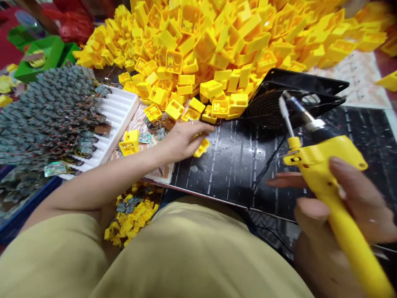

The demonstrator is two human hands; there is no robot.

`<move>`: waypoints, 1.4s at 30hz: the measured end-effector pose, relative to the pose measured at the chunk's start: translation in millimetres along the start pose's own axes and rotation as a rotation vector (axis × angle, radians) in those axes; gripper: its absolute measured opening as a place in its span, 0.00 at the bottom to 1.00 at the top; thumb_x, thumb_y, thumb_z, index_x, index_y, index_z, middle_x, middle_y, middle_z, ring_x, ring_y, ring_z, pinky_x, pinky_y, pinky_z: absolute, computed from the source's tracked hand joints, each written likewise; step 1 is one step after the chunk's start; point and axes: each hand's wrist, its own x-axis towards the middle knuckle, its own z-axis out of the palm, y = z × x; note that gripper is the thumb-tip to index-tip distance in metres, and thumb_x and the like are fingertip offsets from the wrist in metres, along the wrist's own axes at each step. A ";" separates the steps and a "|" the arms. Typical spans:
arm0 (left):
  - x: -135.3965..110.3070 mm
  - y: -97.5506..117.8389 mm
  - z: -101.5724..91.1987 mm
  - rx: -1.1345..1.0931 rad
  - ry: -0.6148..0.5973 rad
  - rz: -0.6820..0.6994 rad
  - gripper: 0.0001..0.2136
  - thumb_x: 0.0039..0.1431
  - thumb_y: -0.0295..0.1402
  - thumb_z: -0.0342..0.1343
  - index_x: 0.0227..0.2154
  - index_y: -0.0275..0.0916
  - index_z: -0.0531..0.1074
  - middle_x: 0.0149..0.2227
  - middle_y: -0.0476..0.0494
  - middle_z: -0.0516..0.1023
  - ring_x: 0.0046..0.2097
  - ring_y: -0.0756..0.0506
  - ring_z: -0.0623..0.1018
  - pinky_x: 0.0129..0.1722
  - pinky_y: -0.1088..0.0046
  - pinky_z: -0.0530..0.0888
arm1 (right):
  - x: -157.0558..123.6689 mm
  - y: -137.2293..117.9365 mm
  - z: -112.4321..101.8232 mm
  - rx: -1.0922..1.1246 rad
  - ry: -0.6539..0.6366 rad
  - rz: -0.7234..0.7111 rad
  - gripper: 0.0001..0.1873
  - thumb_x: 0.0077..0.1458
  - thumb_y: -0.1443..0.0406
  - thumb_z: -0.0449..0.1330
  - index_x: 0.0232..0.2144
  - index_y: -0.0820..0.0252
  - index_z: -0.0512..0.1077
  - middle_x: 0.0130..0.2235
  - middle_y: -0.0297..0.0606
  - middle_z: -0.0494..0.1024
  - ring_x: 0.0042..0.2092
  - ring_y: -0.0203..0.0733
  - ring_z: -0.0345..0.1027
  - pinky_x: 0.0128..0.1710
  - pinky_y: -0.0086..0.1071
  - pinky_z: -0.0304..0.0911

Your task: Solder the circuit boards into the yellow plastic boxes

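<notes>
Left hand [182, 140]: closed, its fingers curled over a small yellow plastic housing [201, 147], gripping it just above the near edge of the black work mat [217, 165].

Right hand [359, 198]: closed around the handle of a yellow gun-shaped tool [319, 174], held above the right side of the mat, with one finger stretched out behind the tool. The tool has a metal nozzle and a thin white rod; whether it melts glue or solder, I cannot tell.

Housing handling: likely light, stiff and hollow, with thin walls; the outer walls look like the surest place to pinch it.

Tool handling: probably light enough for one hand; the handle is the place to hold, and the metal nozzle may be hot.

Beyond the mat: a heap of yellow housings [198, 54] lies along its far edge, and a black fan [263, 109] sits at its far side.

Left of the mat: a white ribbed tray [119, 111] lies beside a mass of wired circuit boards [46, 116], which look fragile.
</notes>
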 end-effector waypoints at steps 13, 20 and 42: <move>-73.0 33.0 8.7 0.090 -0.044 0.003 0.22 0.66 0.40 0.51 0.55 0.27 0.68 0.56 0.25 0.72 0.56 0.35 0.73 0.54 0.55 0.74 | -9.3 -12.2 52.1 0.085 -0.391 -0.158 0.21 0.54 0.63 0.68 0.48 0.55 0.66 0.45 0.41 0.79 0.45 0.43 0.77 0.44 0.33 0.74; -57.2 34.1 9.8 0.147 0.134 -0.112 0.20 0.67 0.43 0.48 0.53 0.34 0.72 0.52 0.32 0.74 0.52 0.39 0.76 0.51 0.61 0.76 | -13.8 -17.9 67.2 0.080 -0.419 -0.158 0.24 0.56 0.56 0.66 0.51 0.54 0.63 0.40 0.39 0.77 0.42 0.45 0.75 0.44 0.39 0.73; -85.1 35.9 19.6 0.078 0.060 -0.211 0.29 0.61 0.42 0.56 0.61 0.30 0.62 0.54 0.27 0.73 0.54 0.35 0.74 0.55 0.54 0.72 | -17.0 1.0 49.2 0.031 -0.474 -0.200 0.27 0.57 0.62 0.65 0.56 0.52 0.62 0.45 0.40 0.77 0.46 0.46 0.75 0.42 0.37 0.73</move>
